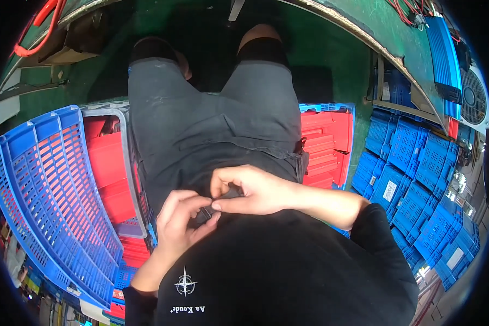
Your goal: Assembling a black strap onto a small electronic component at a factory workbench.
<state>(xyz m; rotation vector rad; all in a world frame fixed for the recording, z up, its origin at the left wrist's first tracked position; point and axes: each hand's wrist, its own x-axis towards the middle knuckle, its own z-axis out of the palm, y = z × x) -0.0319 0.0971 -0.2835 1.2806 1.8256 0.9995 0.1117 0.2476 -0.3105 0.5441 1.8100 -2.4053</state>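
Observation:
Both hands meet in front of my belly, above my lap. My left hand [178, 218] is closed, its thumb and fingertips pinching a small dark piece [204, 215]. My right hand [251, 190] comes in from the right with curled fingers, and its thumb and forefinger press against the same piece. Most of the piece is hidden by the fingers and blends into my black shirt [288, 261], so its kind cannot be made out. Under the hands are my dark trousers [212, 114].
Left of me stands a blue slatted crate [60, 179], beside a grey-rimmed bin [127, 163] of red plastic parts [111, 171]. More red parts [326, 146] lie right of my thigh. Blue crates [413, 190] are stacked far right. A worn green table edge [386, 51] curves ahead, bearing a blue finned device [443, 60].

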